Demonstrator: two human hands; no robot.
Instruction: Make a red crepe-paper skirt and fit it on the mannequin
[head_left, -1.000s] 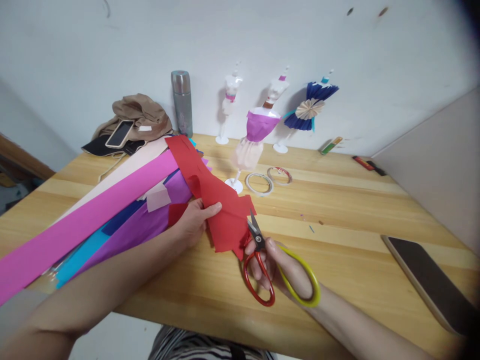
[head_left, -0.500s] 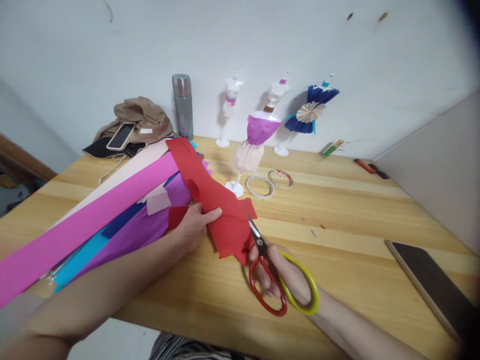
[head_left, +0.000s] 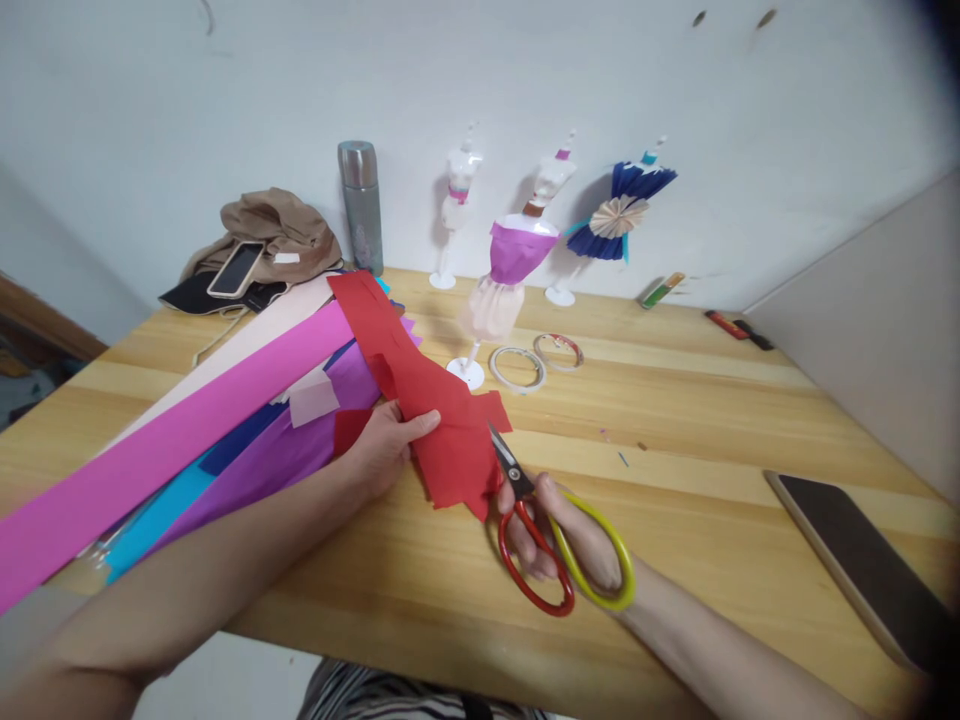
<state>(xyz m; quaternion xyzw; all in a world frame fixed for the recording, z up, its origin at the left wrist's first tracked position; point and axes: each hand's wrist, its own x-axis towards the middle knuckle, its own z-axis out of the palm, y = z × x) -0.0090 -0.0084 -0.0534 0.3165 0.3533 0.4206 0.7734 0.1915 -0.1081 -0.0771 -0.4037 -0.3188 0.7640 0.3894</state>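
Observation:
My left hand (head_left: 388, 440) pinches a piece of red crepe paper (head_left: 454, 440), thumb on top and fingers beneath. The red sheet has jagged lower edges, and its long end lies up over other paper strips. In my right hand (head_left: 559, 520) are scissors (head_left: 517, 478) with one red and one yellow handle loop. Their blades point up and left, at the right edge of the red paper. Whether the blade tips touch the paper, I cannot tell. A magenta paper strip (head_left: 187, 420) and a purple sheet (head_left: 270, 475) lie left of my left hand.
Mini dress forms, one in a purple top (head_left: 517, 250) and one in navy (head_left: 622, 215), stand at the back. Two tape rolls (head_left: 517, 370) lie before them. A thermos (head_left: 361, 210), brown cloth (head_left: 277, 235) and phone (head_left: 236, 270) are back left; a dark tablet-like device (head_left: 847, 560) lies right.
The whole view has shifted slightly. Both hands keep their hold on the red paper and the scissors, with the scissors almost unmoved at the paper's right edge.

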